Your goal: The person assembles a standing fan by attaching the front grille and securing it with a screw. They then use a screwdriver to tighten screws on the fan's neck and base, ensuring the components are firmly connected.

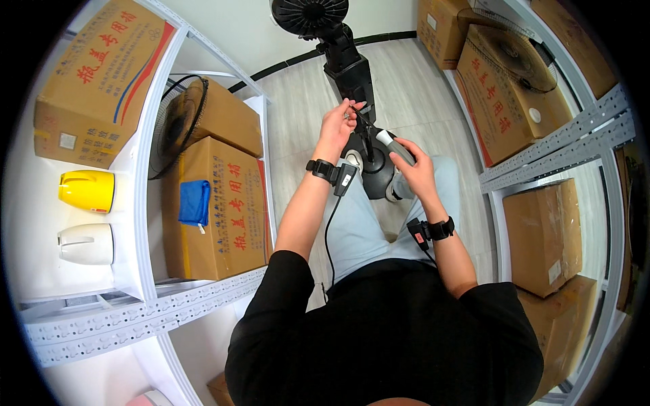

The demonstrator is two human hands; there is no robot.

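My right hand [418,169] is closed around a screwdriver [401,149] with a grey handle and a white collar. Its dark, thin shaft seems to point up and left, toward my other hand. The fingers of my left hand [338,125] are pinched together by the shaft's far end; something small and silvery shows there, too small to name. Just beyond both hands stands a black pedestal fan [349,71] without its blades and grille, its motor head [311,13] at the top of the view. The round black base [379,179] rests on the floor between my feet.
White metal shelves [145,223] flank me, loaded with cardboard boxes [220,210]. Black wire fan grilles [179,125] lean there and lie on a right-hand box [511,57]. A blue cloth pouch [195,202], a yellow shell [87,191] and a white shell [86,244] sit left.
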